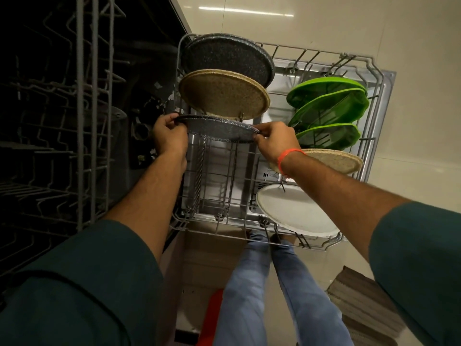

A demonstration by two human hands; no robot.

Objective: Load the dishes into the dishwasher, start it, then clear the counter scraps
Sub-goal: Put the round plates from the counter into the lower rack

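Closest to us are our own teal sleeves (74, 283) and jeans (249, 295), with a striped mat (361, 303) on the floor off to the right and something red (212, 318) down by our legs.

Next up is the pulled-out lower rack (214, 221) of the dishwasher. At its near right corner we've got a white plate (294, 211) leaning in the tines, and just past it a speckled beige plate (336, 159), partly behind our right wrist with the orange band (289, 156).

Both hands are on the dark speckled plate (219, 128). Our left hand (169, 136) has its fingers curled over the plate's left rim, and our right hand (274, 141) pinches the right rim between thumb and fingers. The plate sits nearly flat, held above the empty tines on the rack's left side.

Right behind it a tan plate (224, 96) stands tilted in the rack, and behind that another dark speckled plate (229, 58) at the far left corner. Over on the right, three green plates (329, 106) are slotted in a row.

Off to the left is the dark dishwasher tub with the upper rack (84, 96) sticking out.
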